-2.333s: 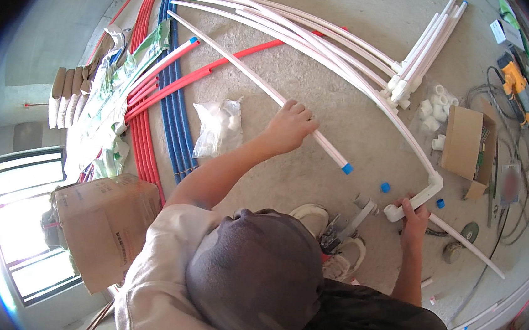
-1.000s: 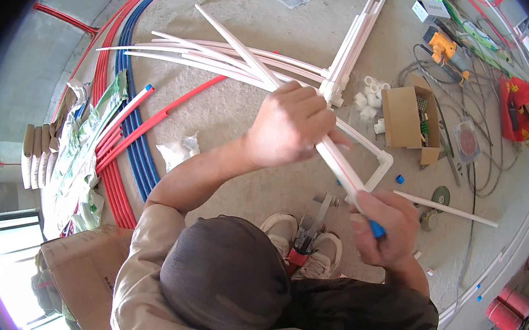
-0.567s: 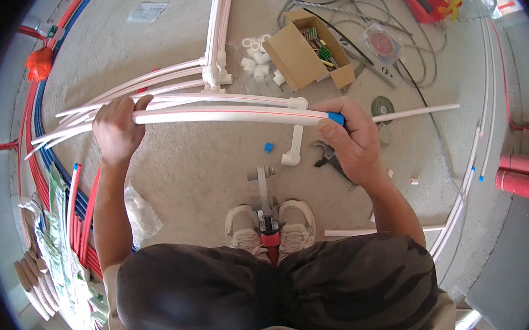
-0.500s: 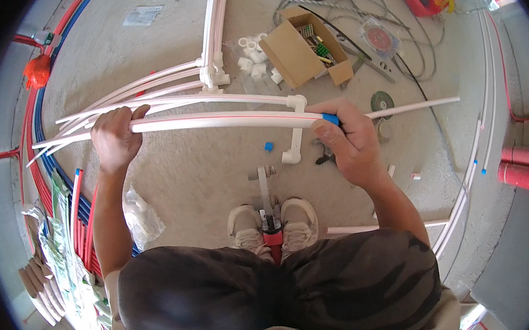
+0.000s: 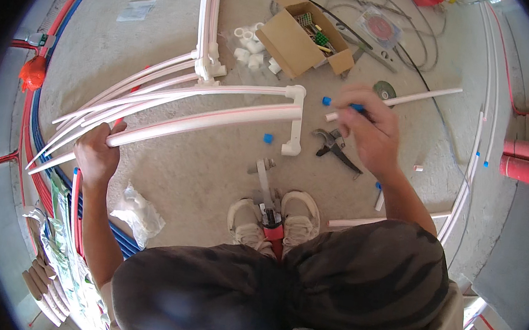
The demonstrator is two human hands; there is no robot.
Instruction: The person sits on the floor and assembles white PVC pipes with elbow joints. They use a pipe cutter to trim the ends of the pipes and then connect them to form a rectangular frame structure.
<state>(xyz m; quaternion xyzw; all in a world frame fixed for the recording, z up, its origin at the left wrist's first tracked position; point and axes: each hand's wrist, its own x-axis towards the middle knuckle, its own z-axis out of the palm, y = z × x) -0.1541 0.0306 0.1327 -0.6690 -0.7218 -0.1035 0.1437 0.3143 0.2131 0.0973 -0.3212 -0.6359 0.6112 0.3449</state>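
Note:
My left hand [image 5: 97, 155] is wrapped round a white plastic pipe with a red stripe [image 5: 205, 121], near its left part. The pipe's right end is bare, beside a white elbow fitting [image 5: 296, 92] on another pipe. Off to the right of that end, my right hand [image 5: 371, 127] pinches a small blue cap [image 5: 357, 108] between its fingers. Beyond this hand a loose white pipe [image 5: 428, 96] lies on the floor. Pipe cutters [image 5: 336, 150] with dark handles rest just below the hand. More blue caps lie nearby, one [image 5: 268, 138] below the held pipe.
Between my shoes stands a tool with a flat metal plate and a red body [image 5: 273, 231]. An open cardboard box [image 5: 294, 45] and a bag of white fittings [image 5: 248, 47] sit farther off. Joined white pipes [image 5: 208, 28] run away from me. Cables [image 5: 426, 47] loop at the far right.
The blue cap has come off the pipe's right end and is now in my right hand, which has moved right. My left hand has shifted slightly left and down with the pipe.

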